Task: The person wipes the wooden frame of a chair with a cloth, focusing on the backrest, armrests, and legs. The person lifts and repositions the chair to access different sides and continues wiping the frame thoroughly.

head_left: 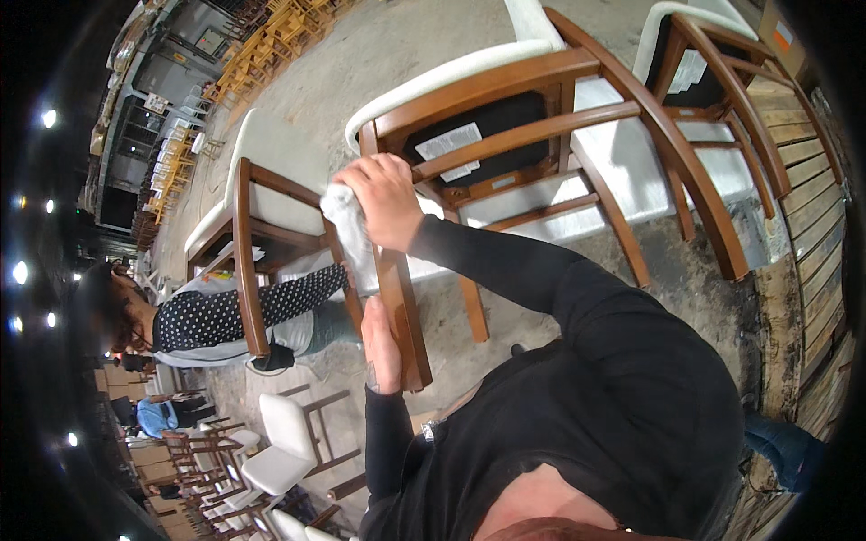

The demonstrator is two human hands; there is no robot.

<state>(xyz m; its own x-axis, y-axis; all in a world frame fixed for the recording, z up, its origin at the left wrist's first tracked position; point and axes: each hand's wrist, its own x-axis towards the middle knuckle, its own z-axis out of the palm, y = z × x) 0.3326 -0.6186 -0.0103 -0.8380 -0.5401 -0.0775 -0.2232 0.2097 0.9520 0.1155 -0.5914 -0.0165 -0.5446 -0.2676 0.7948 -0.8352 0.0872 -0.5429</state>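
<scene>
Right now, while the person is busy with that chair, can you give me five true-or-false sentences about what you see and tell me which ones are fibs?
1. The right hand holds a white cloth. True.
2. The left hand holds a cup. False: it has no cup and lies along a wooden leg.
3. The chair being handled has a bright blue frame. False: its frame is brown wood.
4. A paper label shows on that seat's black underside. True.
5. The co-worker's sleeve has stripes. False: it is black with white dots.
</scene>
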